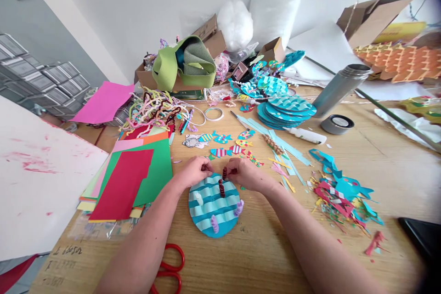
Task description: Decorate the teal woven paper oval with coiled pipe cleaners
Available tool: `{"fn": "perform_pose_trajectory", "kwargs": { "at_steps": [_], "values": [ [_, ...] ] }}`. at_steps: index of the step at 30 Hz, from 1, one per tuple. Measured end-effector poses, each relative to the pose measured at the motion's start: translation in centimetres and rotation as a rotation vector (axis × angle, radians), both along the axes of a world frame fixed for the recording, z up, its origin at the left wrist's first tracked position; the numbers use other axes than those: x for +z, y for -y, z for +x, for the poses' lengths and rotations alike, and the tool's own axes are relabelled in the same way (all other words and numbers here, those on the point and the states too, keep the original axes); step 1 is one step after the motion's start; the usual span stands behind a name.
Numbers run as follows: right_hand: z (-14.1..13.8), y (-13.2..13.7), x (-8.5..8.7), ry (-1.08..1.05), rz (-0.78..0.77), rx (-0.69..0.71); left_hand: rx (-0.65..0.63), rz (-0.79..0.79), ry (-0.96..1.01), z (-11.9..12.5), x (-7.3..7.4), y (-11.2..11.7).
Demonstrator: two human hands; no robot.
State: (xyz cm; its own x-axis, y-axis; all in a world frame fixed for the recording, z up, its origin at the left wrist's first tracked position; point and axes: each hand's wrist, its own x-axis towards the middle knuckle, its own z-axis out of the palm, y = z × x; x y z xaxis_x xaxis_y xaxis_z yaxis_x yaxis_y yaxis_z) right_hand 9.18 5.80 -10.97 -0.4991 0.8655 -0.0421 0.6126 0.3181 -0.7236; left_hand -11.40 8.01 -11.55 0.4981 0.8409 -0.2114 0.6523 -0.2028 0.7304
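Note:
A round blue paper disc [206, 211] with wavy light-blue strips lies on the wooden table in front of me. Purple curled pipe-cleaner pieces [239, 207] and a white one stick out of it. A dark red curled pipe cleaner [222, 187] runs from the disc's middle to its far edge. My right hand [246, 173] pinches the top end of that dark red piece. My left hand [195, 171] rests closed on the disc's far left rim, fingers curled against the paper.
Stacked red, green and pink paper sheets [138, 179] lie to the left. Red scissors [170, 268] sit by my left forearm. Paper fish cut-outs [227, 144], a glue bottle [306, 135], finished blue discs [285, 108], a metal flask [339, 87], a tape roll [336, 124] and paper scraps [341, 195] surround the work.

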Motion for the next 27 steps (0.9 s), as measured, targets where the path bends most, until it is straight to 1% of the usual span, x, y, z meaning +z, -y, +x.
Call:
{"fn": "perform_pose_trajectory", "kwargs": {
  "at_steps": [5, 11, 18, 27],
  "values": [
    [-0.4, -0.1, -0.2, 0.057, 0.007, -0.054, 0.002, -0.017, 0.011, 0.0, -0.1, -0.1],
    [-0.5, -0.3, -0.4, 0.052, -0.027, -0.07, 0.012, -0.017, 0.0, 0.0, -0.1, -0.1],
    [0.2, -0.8, -0.2, -0.031, -0.098, 0.004, 0.016, -0.006, -0.021, 0.0, 0.1, 0.0],
    [0.8, -0.9, 0.3, -0.069, -0.131, 0.067, 0.013, -0.02, -0.012, 0.1, 0.5, 0.1]
  ]
}}
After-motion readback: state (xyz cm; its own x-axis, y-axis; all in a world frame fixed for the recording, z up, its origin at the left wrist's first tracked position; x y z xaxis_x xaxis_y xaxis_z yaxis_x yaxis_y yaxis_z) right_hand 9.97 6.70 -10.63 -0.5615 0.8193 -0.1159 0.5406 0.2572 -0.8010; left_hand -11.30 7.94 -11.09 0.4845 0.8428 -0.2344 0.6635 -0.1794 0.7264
